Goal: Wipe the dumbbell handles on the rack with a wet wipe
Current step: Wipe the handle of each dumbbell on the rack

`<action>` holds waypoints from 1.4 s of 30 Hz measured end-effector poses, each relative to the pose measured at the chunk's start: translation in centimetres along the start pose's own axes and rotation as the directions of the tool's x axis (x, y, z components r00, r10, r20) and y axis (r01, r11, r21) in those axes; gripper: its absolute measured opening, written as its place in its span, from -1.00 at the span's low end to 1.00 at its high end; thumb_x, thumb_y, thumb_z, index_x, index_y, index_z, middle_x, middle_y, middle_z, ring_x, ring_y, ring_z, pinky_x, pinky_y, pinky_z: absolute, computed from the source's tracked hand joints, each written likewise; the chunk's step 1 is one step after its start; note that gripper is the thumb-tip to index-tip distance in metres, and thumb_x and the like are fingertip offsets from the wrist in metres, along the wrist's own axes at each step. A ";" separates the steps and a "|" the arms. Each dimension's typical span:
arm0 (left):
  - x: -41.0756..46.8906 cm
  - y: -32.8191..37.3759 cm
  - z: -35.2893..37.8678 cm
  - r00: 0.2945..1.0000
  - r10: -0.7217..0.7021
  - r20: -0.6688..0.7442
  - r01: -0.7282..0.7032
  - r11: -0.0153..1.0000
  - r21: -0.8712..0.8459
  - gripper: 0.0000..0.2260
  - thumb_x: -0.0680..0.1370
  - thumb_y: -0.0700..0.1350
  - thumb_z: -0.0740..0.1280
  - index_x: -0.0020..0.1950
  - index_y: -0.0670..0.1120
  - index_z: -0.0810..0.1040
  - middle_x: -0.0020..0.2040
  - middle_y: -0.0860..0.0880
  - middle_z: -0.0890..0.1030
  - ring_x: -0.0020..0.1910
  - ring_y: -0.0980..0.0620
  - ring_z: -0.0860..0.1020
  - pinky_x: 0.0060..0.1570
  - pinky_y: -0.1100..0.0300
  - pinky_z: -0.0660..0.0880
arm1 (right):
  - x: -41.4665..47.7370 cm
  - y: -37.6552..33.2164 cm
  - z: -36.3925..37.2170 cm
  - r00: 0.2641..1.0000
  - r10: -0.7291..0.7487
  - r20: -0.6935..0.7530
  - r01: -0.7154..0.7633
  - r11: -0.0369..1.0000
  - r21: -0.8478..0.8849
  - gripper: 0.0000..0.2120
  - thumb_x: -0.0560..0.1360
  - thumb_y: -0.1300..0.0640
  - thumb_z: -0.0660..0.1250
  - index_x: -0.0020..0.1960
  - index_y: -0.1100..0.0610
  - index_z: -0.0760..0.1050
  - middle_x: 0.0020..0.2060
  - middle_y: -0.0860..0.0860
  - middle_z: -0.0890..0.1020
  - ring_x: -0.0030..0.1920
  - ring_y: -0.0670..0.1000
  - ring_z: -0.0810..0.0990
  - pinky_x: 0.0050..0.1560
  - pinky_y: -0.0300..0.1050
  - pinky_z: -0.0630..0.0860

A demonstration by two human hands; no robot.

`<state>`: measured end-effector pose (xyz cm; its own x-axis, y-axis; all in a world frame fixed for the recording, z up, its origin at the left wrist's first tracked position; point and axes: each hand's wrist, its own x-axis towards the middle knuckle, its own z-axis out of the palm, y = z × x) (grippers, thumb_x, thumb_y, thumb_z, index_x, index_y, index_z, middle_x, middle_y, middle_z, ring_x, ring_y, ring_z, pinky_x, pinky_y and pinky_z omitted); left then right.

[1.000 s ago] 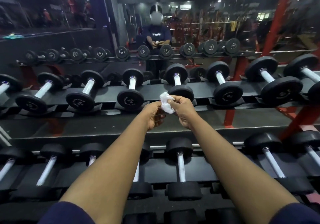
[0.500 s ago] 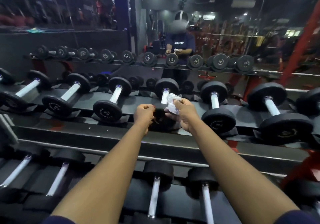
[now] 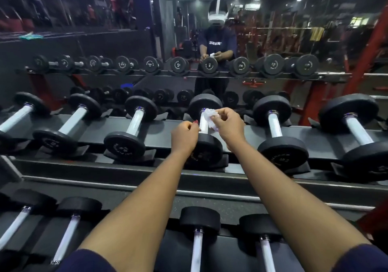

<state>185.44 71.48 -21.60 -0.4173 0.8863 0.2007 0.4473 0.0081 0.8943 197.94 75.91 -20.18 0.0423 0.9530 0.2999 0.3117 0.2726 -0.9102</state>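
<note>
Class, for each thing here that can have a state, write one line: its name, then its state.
wet wipe: crumpled, pressed on the handle.
right hand: pinches the wet wipe.
left hand: fingers curled, holding nothing visible.
middle dumbbell: lying on the rack, handle partly under the wipe.
neighbouring dumbbells: lying on the rack, untouched.

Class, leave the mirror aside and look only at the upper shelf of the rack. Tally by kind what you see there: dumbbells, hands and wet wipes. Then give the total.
Dumbbells: 6
Hands: 2, the left hand and the right hand
Wet wipe: 1
Total: 9
</note>
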 end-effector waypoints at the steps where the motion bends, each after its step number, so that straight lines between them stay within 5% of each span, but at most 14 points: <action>1: 0.4 -0.2 0.3 1.000 -0.006 0.011 0.006 1.000 0.008 -0.70 0.58 -0.03 0.19 -0.11 -0.22 0.59 -0.20 -0.10 0.62 -0.29 0.05 0.47 -0.32 0.21 0.36 | 0.4 0.2 0.3 1.000 -0.026 -0.016 0.025 0.998 -0.055 -0.95 0.48 0.10 0.37 -0.09 0.06 0.57 -0.17 -0.08 0.62 -0.17 -0.09 0.53 -0.20 -0.31 0.43; 10: 0.7 -1.3 1.5 0.973 0.152 -0.175 -0.149 0.988 0.033 -0.63 0.55 -0.15 0.21 -0.46 -0.09 0.23 -0.52 0.02 0.30 -0.51 0.07 0.23 -0.49 0.19 0.14 | 3.7 2.3 3.0 0.999 -0.043 0.005 0.042 0.916 -0.398 -0.83 0.40 0.23 0.34 -0.07 0.08 0.64 -0.08 0.04 0.61 -0.13 -0.07 0.49 -0.30 -0.47 0.27; 12: 0.6 -1.7 1.6 0.961 0.189 -0.200 -0.190 0.982 0.013 -0.65 0.53 -0.12 0.17 -0.46 -0.07 0.23 -0.53 0.03 0.31 -0.51 0.07 0.25 -0.48 0.21 0.15 | 3.4 1.9 3.0 0.997 -0.011 0.073 0.039 0.923 -0.384 -0.86 0.41 0.17 0.35 -0.08 0.08 0.67 -0.13 0.03 0.66 -0.16 -0.10 0.52 -0.22 -0.35 0.34; 15: 0.5 -1.9 1.9 0.937 0.248 -0.247 -0.250 0.968 0.023 -0.73 0.46 -0.08 0.11 -0.45 -0.03 0.22 -0.53 0.04 0.30 -0.51 0.04 0.26 -0.48 0.23 0.10 | 2.5 1.4 1.5 0.970 0.118 0.213 -0.058 0.961 -0.269 -0.85 0.37 0.16 0.38 -0.35 0.19 0.62 -0.26 0.15 0.67 -0.39 -0.14 0.47 -0.39 -0.21 0.41; 19: 0.5 -2.4 2.3 0.887 0.337 -0.316 -0.322 0.942 0.099 -0.81 0.42 -0.10 0.08 -0.41 -0.05 0.23 -0.49 0.07 0.28 -0.46 -0.02 0.30 -0.45 0.23 0.05 | 2.3 1.1 -0.1 0.854 0.239 0.463 -0.162 0.966 -0.199 -0.93 0.39 0.25 0.46 -0.19 0.27 0.65 -0.27 0.13 0.64 -0.29 -0.10 0.51 -0.29 -0.21 0.48; 24: 0.5 -2.6 2.5 0.847 0.394 -0.358 -0.380 0.918 0.113 -0.79 0.39 -0.02 -0.01 -0.40 -0.06 0.24 -0.48 0.11 0.23 -0.47 0.00 0.27 -0.44 0.26 0.02 | 4.1 1.8 2.4 0.988 0.100 0.117 -0.065 0.962 -0.266 -0.98 0.38 0.26 0.42 -0.19 0.18 0.63 -0.31 0.00 0.67 -0.37 -0.09 0.56 -0.40 -0.23 0.53; 27: 0.5 -2.7 2.5 0.830 0.425 -0.362 -0.403 0.905 0.137 -0.81 0.38 -0.02 0.00 -0.38 -0.06 0.24 -0.47 0.11 0.23 -0.47 0.00 0.27 -0.44 0.27 0.00 | 6.0 2.7 4.0 0.992 0.121 -0.042 -0.126 0.975 -0.180 -0.94 0.45 0.24 0.36 -0.17 0.14 0.58 -0.25 -0.04 0.62 -0.28 -0.11 0.57 -0.34 -0.36 0.49; 29: 0.5 -2.8 2.5 0.832 0.423 -0.360 -0.402 0.906 0.135 -0.81 0.38 -0.02 0.00 -0.38 -0.06 0.25 -0.46 0.10 0.25 -0.46 0.00 0.28 -0.44 0.27 0.01 | 7.0 3.7 4.9 0.954 0.295 -0.060 -0.295 0.955 0.008 -0.90 0.47 0.24 0.35 -0.20 0.08 0.55 -0.21 0.00 0.62 -0.25 -0.05 0.56 -0.23 -0.21 0.53; 31: 0.5 -2.8 2.5 0.830 0.424 -0.361 -0.403 0.905 0.137 -0.81 0.38 -0.02 0.00 -0.38 -0.07 0.26 -0.45 0.06 0.28 -0.46 -0.01 0.29 -0.44 0.28 0.02 | 7.3 4.6 5.1 0.871 0.478 0.116 -0.491 0.840 0.230 -0.87 0.50 0.33 0.27 -0.14 0.14 0.51 -0.22 0.08 0.58 -0.30 -0.02 0.54 -0.31 -0.14 0.54; 35: 0.8 -3.0 2.7 0.817 0.442 -0.371 -0.419 0.896 0.146 -0.83 0.38 -0.04 0.02 -0.36 -0.06 0.28 -0.44 0.03 0.32 -0.45 -0.01 0.30 -0.44 0.30 0.03 | 4.3 4.3 2.5 0.597 0.473 0.648 -0.671 0.737 0.081 -0.77 0.57 0.39 0.13 -0.13 0.22 0.52 -0.30 0.11 0.62 -0.36 -0.02 0.62 -0.41 -0.23 0.57; 37: 0.9 -3.1 2.7 0.816 0.447 -0.366 -0.423 0.894 0.148 -0.84 0.38 -0.04 0.02 -0.36 -0.06 0.28 -0.43 0.03 0.32 -0.45 -0.02 0.31 -0.44 0.30 0.04 | 3.1 3.7 1.5 0.534 0.461 0.709 -0.658 0.753 0.007 -0.78 0.57 0.38 0.15 -0.16 0.28 0.53 -0.34 0.12 0.64 -0.40 -0.02 0.63 -0.43 -0.22 0.58; 40: 0.9 -3.1 2.7 0.819 0.451 -0.356 -0.424 0.892 0.155 -0.83 0.39 -0.03 0.02 -0.35 -0.06 0.27 -0.43 0.03 0.32 -0.45 -0.03 0.31 -0.44 0.28 0.04 | 3.9 2.8 2.6 0.638 0.509 0.578 -0.634 0.773 0.018 -0.82 0.52 0.45 0.16 -0.06 0.31 0.53 -0.28 0.16 0.60 -0.39 -0.01 0.62 -0.44 -0.21 0.57; 42: 0.9 -3.1 2.6 0.822 0.449 -0.350 -0.423 0.893 0.154 -0.83 0.39 -0.03 0.01 -0.36 -0.06 0.27 -0.43 0.02 0.32 -0.44 -0.04 0.31 -0.44 0.26 0.05 | 5.4 2.9 4.2 0.752 0.529 0.393 -0.641 0.727 0.248 -0.76 0.51 0.51 0.11 0.05 0.37 0.50 -0.24 0.18 0.57 -0.31 0.05 0.61 -0.23 -0.14 0.63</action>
<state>185.79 73.43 -25.23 -0.4188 0.5700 0.7069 0.6977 -0.2963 0.6522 195.08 82.37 -22.38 -0.1767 0.9129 -0.3679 -0.0365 -0.3796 -0.9244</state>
